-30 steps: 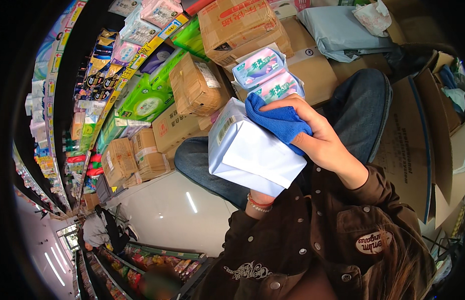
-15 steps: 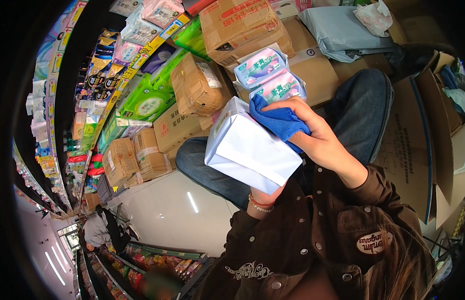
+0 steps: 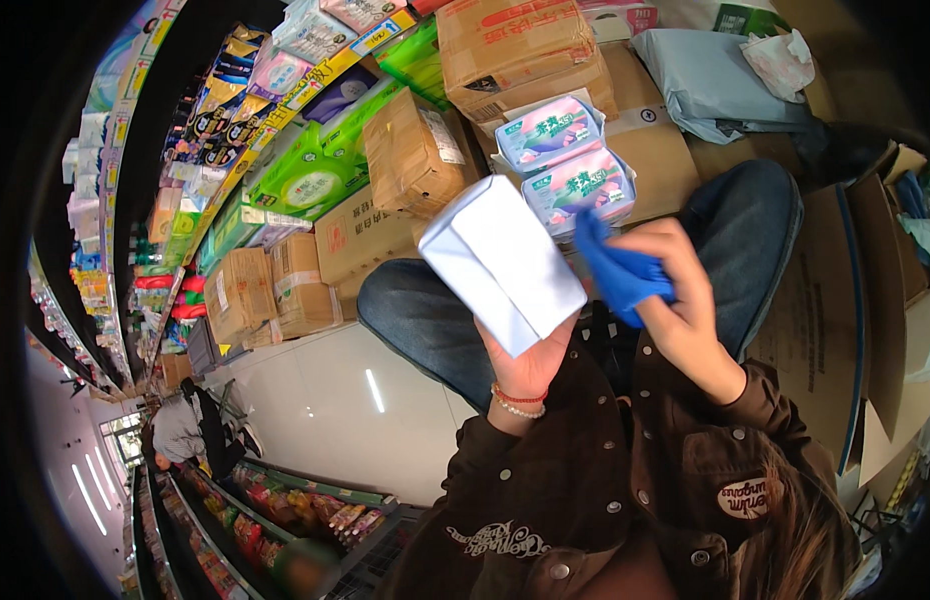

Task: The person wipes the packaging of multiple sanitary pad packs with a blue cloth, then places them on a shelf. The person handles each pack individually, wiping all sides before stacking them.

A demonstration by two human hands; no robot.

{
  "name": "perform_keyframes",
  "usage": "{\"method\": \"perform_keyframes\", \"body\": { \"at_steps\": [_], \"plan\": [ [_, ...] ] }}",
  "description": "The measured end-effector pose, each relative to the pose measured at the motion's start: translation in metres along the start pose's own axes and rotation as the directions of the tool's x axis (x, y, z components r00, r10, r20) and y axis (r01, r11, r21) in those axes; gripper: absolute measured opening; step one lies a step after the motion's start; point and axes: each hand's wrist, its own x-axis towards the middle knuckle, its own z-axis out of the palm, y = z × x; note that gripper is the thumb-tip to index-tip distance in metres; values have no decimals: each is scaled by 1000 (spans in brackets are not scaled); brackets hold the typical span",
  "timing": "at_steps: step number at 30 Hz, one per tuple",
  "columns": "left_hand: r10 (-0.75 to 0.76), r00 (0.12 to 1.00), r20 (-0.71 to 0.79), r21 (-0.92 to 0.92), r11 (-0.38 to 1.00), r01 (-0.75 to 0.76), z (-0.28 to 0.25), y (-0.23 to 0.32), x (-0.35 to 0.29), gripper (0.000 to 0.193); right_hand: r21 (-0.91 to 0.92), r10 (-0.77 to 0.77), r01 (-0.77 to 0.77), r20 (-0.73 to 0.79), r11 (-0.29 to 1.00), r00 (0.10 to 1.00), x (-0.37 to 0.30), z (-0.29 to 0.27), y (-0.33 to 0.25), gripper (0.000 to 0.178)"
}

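My left hand [image 3: 530, 355] holds up a white wrapped pack [image 3: 505, 265] from below, its plain folded side toward me; most of those fingers are behind it. Bunched in my right hand [image 3: 675, 290] is a blue cloth [image 3: 622, 272], just right of the pack and apart from it. Beyond both hands sit two pink and teal printed packs, a nearer one [image 3: 580, 190] and a farther one [image 3: 550, 132], side by side in a light wrapper or tray on cardboard.
Cardboard boxes [image 3: 525, 60] are stacked ahead, with a grey plastic bag [image 3: 705, 85] at far right. Shelves with green packages [image 3: 320, 180] line the left. An opened carton [image 3: 875, 300] stands right of my knee. Another person [image 3: 190, 430] is far off at lower left.
My right hand and the blue cloth have come off the white pack and moved right. The white pack has turned in my left hand, showing its folded side more squarely.
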Motion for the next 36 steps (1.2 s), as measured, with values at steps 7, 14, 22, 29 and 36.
{"method": "perform_keyframes", "body": {
  "at_steps": [7,14,22,29,36],
  "plan": [
    [-45,991,-126,257,963,76,8,-11,-7,63,-267,-271,309,168,913,948,20,21,-25,43],
    [-109,981,-163,135,982,131,-1,16,-10,68,-191,-303,420,445,887,843,-28,34,5,47],
    [606,795,-22,863,412,-291,1,13,5,77,-311,-402,424,136,851,906,-10,9,-6,48],
    [565,822,75,873,361,-328,13,9,10,83,-353,-157,231,224,907,962,-10,33,12,57],
    [543,805,238,923,131,-361,11,19,9,87,-300,-254,319,235,899,938,2,5,1,45]
  ]
}}
